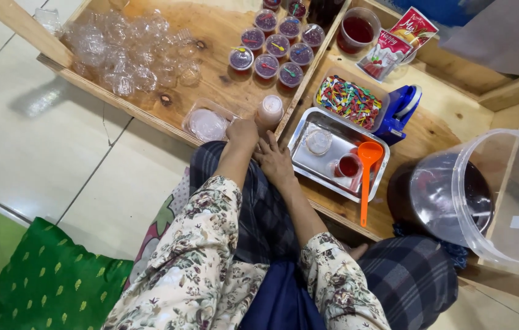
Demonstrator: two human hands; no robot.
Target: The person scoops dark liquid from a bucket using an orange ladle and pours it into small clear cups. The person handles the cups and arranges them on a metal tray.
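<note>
The left hand (242, 131) is closed around the lower part of a small cup (270, 112) with a pale lid, which stands upright at the front edge of the wooden tray (210, 36), just beside the wooden bar that divides the two trays. The right hand (275, 160) lies just beside the left one, below the cup; its fingers (267, 146) are loosely together and point toward the cup, but I cannot tell if they touch it. It holds nothing that I can see.

To the left of the left hand there is a clear box (206, 124) with clear lids inside. Further back on the same tray lies a heap of empty clear cups (128, 52), and at the back stands a group of filled cups (275, 52) with dark red content and small coloured spoons on top.

To the right of the hands there is a metal tray (308, 164). In it stand one empty clear cup (319, 141) and one cup with red liquid (347, 165), and an orange ladle (367, 177) lies across its right edge. Behind the metal tray there is a box of coloured spoons (349, 101), and next to it a blue tape dispenser (399, 112). A big clear bucket (479, 195) with dark liquid stands at the right. A green cushion (46, 281) lies on the floor at the lower left.
</note>
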